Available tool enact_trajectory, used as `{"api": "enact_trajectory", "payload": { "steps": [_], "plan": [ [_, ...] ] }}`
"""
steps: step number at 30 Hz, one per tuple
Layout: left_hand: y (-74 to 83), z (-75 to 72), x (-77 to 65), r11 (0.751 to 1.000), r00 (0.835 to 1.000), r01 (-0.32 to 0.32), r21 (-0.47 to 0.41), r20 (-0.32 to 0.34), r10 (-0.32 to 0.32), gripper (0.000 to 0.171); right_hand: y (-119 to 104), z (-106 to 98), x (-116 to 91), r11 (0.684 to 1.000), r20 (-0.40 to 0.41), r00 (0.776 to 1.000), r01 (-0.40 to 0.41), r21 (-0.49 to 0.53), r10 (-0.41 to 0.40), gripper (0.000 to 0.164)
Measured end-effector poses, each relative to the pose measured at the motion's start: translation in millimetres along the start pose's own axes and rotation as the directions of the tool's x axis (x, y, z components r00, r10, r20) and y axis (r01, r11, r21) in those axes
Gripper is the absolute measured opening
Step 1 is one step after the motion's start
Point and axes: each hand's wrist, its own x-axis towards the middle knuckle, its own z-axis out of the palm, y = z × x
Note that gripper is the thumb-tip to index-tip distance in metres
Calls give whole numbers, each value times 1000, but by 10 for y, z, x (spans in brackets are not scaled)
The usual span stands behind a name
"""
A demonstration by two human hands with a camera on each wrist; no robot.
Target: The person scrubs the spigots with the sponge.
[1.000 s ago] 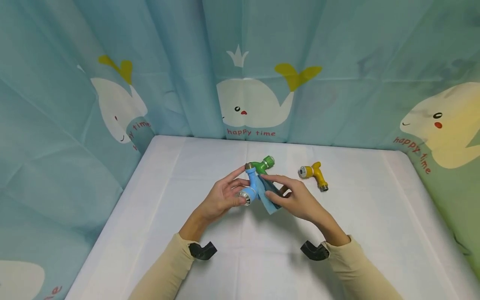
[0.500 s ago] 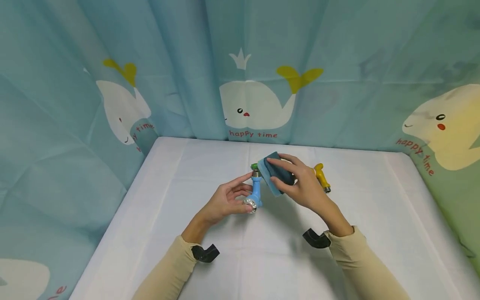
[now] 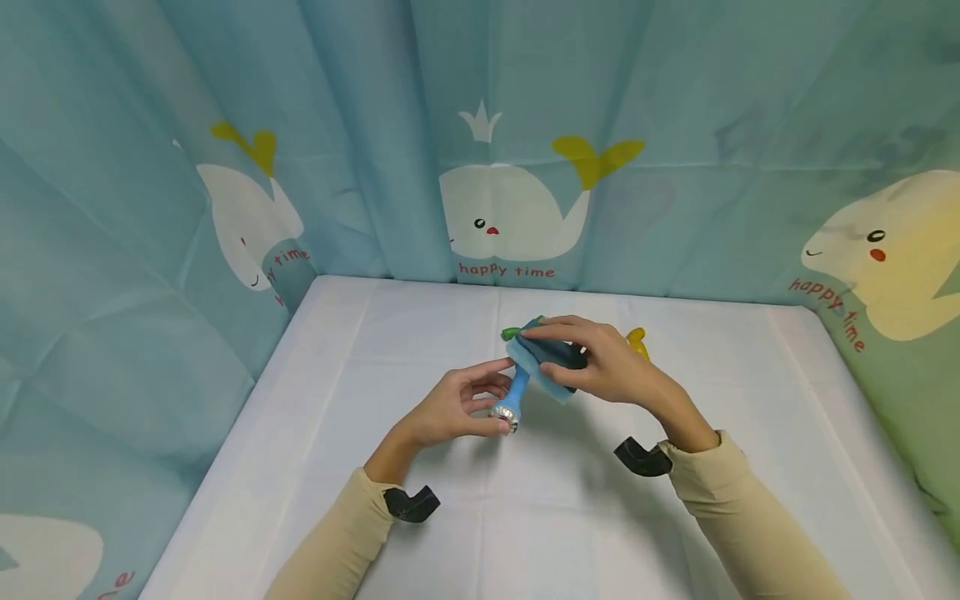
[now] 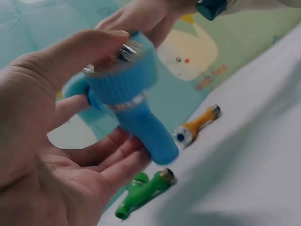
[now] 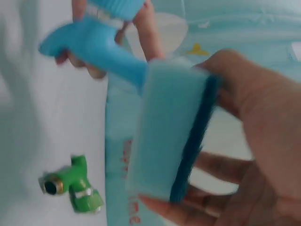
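Observation:
My left hand point(image 3: 446, 412) grips a blue tap point(image 3: 517, 389), thumb on its silver-rimmed end and index finger stretched to its other end. A two-layer sponge point(image 5: 164, 132), light blue with a dark scouring side, is held between the thumb and fingers of my right hand point(image 3: 611, 362). The sponge's light face meets the tap's far end and covers it in the head view. In the left wrist view, the tap's ridged blue collar point(image 4: 122, 87) shows close up, slightly blurred.
A green tap point(image 4: 146, 193) lies on the white table point(image 3: 360, 350) behind the hands, mostly covered in the head view. To its right lies a yellow tap point(image 4: 200, 125), partly behind the right hand. A whale-print curtain point(image 3: 360, 150) encloses the table's back and sides.
The sponge went from the blue tap's side to above and right of it, then came back down onto its far end. The tap has tilted, its far end leaning right.

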Motion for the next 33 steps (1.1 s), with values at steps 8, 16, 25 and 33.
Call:
{"api": "enact_trajectory", "payload": {
  "steps": [8, 16, 25, 33],
  "plan": [
    [-78, 58, 56, 984, 992, -22, -175, -126, -1, 81, -56, 134, -180, 998, -231, 973, 11, 66, 4, 50],
    [-169, 163, 133, 940, 981, -59, -336, -195, -9, 64, -216, 334, -339, 991, -269, 963, 34, 132, 3, 53],
    [-214, 170, 61, 959, 986, -63, -275, -165, 18, 66, -71, 329, -524, 985, -297, 947, -82, 154, 125, 52],
    [-203, 217, 100, 992, 964, -106, 72, -239, 121, 45, -197, 453, -433, 998, -297, 953, 60, -28, -66, 53]
  ]
}}
